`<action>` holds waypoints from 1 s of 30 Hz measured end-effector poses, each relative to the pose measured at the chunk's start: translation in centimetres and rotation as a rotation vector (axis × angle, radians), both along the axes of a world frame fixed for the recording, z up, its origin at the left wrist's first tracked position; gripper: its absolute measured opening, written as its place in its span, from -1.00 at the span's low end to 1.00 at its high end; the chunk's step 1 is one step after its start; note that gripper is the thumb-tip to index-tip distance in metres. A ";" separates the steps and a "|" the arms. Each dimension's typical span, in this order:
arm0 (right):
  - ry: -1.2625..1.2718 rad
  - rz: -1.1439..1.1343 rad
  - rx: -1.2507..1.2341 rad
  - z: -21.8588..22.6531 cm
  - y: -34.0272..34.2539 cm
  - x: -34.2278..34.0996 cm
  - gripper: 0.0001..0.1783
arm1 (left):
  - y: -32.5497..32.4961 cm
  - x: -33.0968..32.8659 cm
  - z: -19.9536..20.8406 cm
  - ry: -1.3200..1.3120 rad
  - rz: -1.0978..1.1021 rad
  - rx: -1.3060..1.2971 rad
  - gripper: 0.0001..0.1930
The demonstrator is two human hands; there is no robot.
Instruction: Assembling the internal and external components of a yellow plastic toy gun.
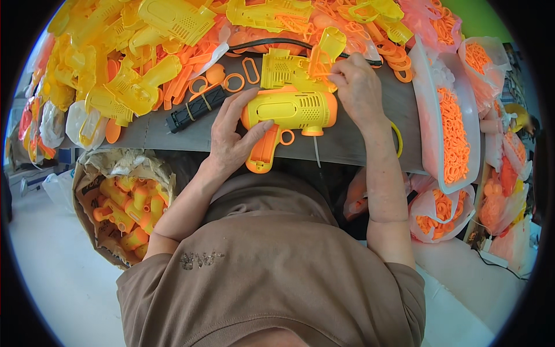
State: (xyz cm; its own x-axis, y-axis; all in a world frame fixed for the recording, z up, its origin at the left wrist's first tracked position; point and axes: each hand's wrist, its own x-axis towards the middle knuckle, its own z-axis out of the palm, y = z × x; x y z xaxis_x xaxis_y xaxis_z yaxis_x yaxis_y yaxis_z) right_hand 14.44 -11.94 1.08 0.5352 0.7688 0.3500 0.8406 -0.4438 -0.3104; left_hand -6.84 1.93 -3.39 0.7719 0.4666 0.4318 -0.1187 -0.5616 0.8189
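My left hand (228, 130) is wrapped round a toy gun (289, 111) with a yellow body, orange ends and an orange handle, at the front of the grey table. Its fingers lie along the rear end, and the thumb reaches over the near side. Just beyond the gun's front end, my right hand (357, 87) pinches an orange plastic piece (319, 68), whose full shape is partly hidden. Behind the toy gun lies an open yellow half shell (280, 69). An orange ring (287, 137) sits beside the handle.
Yellow shells (173, 23) and orange parts pile up along the back. A black screwdriver-like tool (196, 110) lies left of my left hand. To the right stands a white bin (430, 124) of orange pieces. A sack (92, 214) of yellow-orange toys stands below left.
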 end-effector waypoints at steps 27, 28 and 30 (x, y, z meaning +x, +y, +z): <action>0.646 -0.197 0.510 2.0 -3.4 2.2 -0.84 | -0.2 0.0 -0.1 -0.009 0.043 0.025 -0.47; 0.640 -0.197 0.521 2.1 -3.7 2.3 -0.84 | -0.2 0.0 -0.1 -0.005 0.036 0.025 -0.47; 0.634 -0.199 0.530 1.9 -4.1 2.2 -0.85 | -0.1 -0.1 0.0 -0.009 0.042 0.036 -0.47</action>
State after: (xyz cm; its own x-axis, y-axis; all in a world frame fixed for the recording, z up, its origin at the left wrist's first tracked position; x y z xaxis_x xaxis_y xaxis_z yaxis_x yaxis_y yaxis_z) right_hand 16.63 -16.03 3.00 0.8596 0.4585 0.2255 0.3589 -0.2277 -0.9052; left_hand -6.91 1.82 -3.39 0.7477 0.4828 0.4560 -0.1018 -0.5951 0.7971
